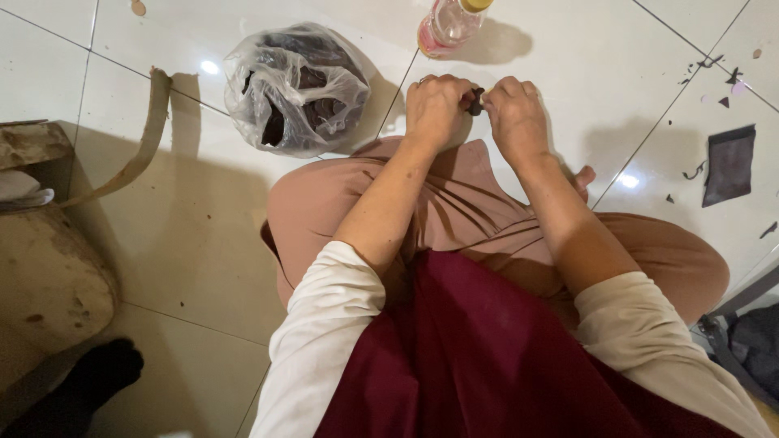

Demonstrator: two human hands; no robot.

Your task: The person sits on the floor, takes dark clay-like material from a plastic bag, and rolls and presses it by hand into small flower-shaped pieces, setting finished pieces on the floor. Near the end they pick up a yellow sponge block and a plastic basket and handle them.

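Note:
My left hand (pixel 436 109) and my right hand (pixel 514 113) meet above my knees, and together their fingertips pinch a small dark piece (pixel 475 103). Most of that piece is hidden by the fingers. A ring shows on my left hand. Just left of the hands a clear plastic bag (pixel 297 88) holding dark brown pieces sits on the white tiled floor (pixel 187 235). Beyond the hands stands a plastic bottle (pixel 449 24) with pinkish liquid and a yellow cap.
A dark flat scrap (pixel 729 164) and small dark bits lie on the tiles at the right. A worn beige bag (pixel 49 276) with a long strap (pixel 150 134) sits at the left. A dark shape (pixel 93 381) lies bottom left.

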